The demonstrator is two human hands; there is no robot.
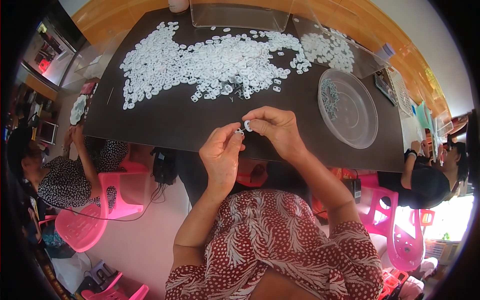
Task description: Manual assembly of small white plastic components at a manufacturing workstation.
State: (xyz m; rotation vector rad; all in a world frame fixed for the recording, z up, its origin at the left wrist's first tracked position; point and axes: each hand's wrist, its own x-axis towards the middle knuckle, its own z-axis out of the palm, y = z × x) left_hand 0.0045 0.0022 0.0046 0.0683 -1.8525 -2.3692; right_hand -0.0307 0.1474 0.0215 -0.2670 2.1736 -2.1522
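Note:
My left hand [221, 155] pinches a small white plastic piece [239, 132] between thumb and fingertips, over the near edge of the dark table [165, 120]. Close beside it, my right hand [277, 131] grips a white oval plastic piece [247, 125]. Something thin and dark shows between the two pieces; whether they are joined is too small to tell. Beyond my hands spreads a large heap of white oval pieces with holes [220, 62]. A few small grey screw-like parts [240, 93] lie at the heap's near edge.
On the right rests a round clear plastic tray [357, 135] with several grey-green screw-like parts [329, 100]. Clear boxes [240, 25] stand at the back. People sit at left [70, 175] and right [425, 175]. Pink chairs [82, 227] flank the table.

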